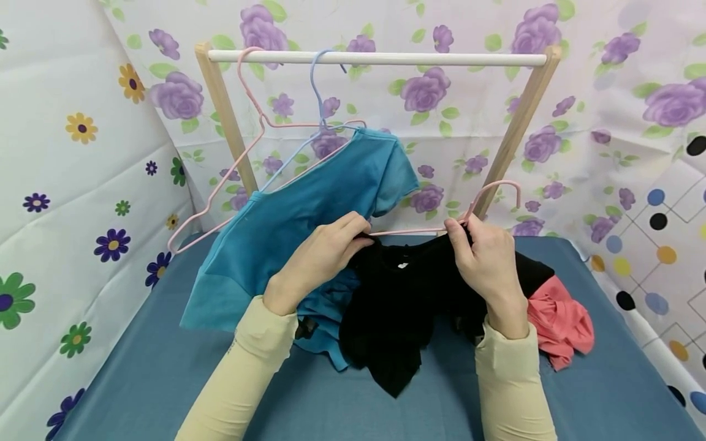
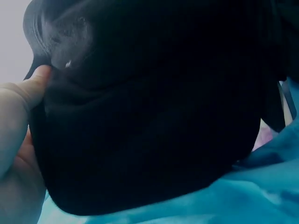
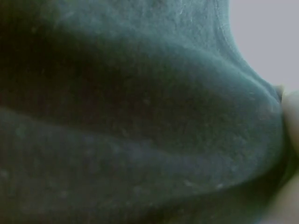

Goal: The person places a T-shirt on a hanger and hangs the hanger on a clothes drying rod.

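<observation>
My left hand [image 1: 325, 251] pinches a black T-shirt [image 1: 397, 300] at one side of its neckline. In the left wrist view, the thumb lies over the edge of the black cloth [image 2: 140, 116]. On the other side of the neckline, my right hand [image 1: 488, 260] grips the shirt together with a pink hanger [image 1: 499, 183] just below its hook. The hanger's bar shows between both hands, above the collar; its far ends are hidden by hands and cloth. Dark fabric [image 3: 140, 116] fills most of the right wrist view, with blurred fingertips at its right edge.
A rack with a white rod [image 1: 419, 59] stands behind. From it hang a bare pink hanger [image 1: 206, 205] and a blue hanger [image 1: 317, 86] bearing a blue T-shirt [image 1: 309, 202], close to my left arm. Coral cloth [image 1: 562, 318] lies on the blue table [image 1: 441, 404], right of the black shirt.
</observation>
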`<state>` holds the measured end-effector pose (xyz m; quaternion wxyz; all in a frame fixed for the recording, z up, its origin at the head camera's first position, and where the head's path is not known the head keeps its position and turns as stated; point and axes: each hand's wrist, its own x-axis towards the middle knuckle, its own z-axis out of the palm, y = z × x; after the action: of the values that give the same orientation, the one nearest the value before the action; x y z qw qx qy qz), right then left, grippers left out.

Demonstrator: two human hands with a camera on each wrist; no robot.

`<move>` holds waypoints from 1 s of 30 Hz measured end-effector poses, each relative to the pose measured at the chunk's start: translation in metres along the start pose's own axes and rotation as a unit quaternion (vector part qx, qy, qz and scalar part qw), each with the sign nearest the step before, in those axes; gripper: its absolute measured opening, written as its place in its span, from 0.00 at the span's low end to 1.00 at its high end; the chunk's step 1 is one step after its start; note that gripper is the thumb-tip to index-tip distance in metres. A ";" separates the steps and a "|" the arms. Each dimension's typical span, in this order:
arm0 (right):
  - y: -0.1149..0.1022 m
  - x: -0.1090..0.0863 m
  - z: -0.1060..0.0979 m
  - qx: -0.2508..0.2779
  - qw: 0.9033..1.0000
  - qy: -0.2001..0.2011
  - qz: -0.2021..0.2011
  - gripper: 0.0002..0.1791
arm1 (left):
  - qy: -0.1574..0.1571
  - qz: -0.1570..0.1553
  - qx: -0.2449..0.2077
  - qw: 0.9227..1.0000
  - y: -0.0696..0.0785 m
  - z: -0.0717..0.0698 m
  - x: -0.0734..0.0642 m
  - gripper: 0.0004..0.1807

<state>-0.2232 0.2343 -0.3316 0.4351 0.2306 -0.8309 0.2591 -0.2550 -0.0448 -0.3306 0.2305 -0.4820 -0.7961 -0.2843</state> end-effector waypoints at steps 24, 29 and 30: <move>-0.008 0.003 0.004 0.025 0.999 -0.015 -0.032 0.26 | 0.072 -0.022 0.118 0.990 0.001 0.018 0.004 0.08; -0.001 0.002 0.002 0.018 0.999 -0.014 -0.028 0.27 | 0.085 -0.029 0.115 0.989 -0.001 0.013 0.002 0.06; 0.000 0.002 0.001 0.018 0.999 -0.013 -0.025 0.26 | 0.088 -0.031 0.116 0.989 -0.002 0.011 0.002 0.06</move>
<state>-0.2248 0.2330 -0.3307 0.4261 0.2627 -0.8259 0.2596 -0.2587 -0.0366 -0.3382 0.3446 -0.4004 -0.8150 -0.2383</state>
